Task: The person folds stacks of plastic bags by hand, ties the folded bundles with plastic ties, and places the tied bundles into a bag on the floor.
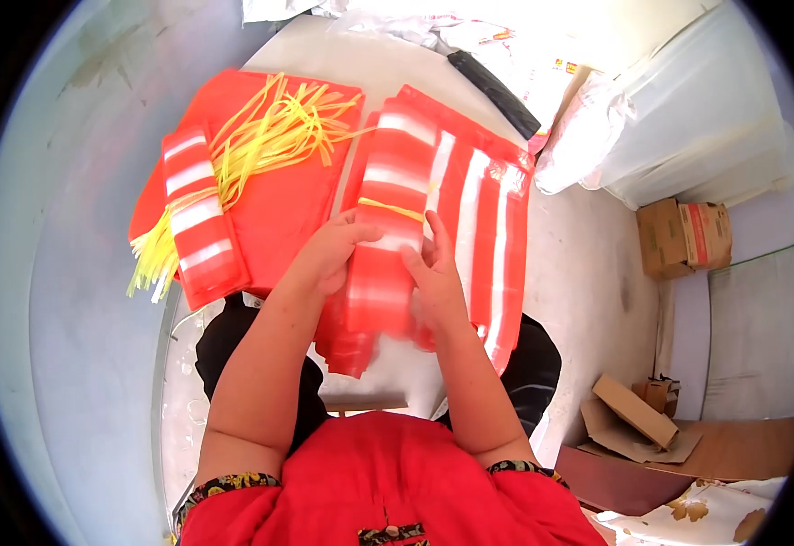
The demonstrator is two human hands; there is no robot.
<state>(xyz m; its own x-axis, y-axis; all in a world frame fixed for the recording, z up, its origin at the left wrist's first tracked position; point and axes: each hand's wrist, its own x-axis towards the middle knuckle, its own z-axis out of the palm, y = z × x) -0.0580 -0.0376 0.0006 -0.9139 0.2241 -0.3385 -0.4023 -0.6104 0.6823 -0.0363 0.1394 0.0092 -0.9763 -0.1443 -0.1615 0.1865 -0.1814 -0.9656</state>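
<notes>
A folded bundle of red-and-white striped plastic bags [383, 291] lies in front of me, with a yellow strip [391, 208] across its upper part. My left hand [335, 247] grips its left edge, thumb on top. On the opposite edge, my right hand [435, 271] is closed, its fingers partly hidden by the bundle. Beneath and to the right spreads a stack of striped plastic bags [477, 209]. To the left, loose yellow strips [278, 127] lie over a plain red-orange plastic pile [297, 205], beside another folded striped bundle [198, 214].
A long black object [495, 94] rests near the table's back right, close to a white wrapped package [583, 132]. Right of the table are a cardboard box [683, 238] and opened cardboard [633, 414]. A pale wall [87, 273] stands close on the left.
</notes>
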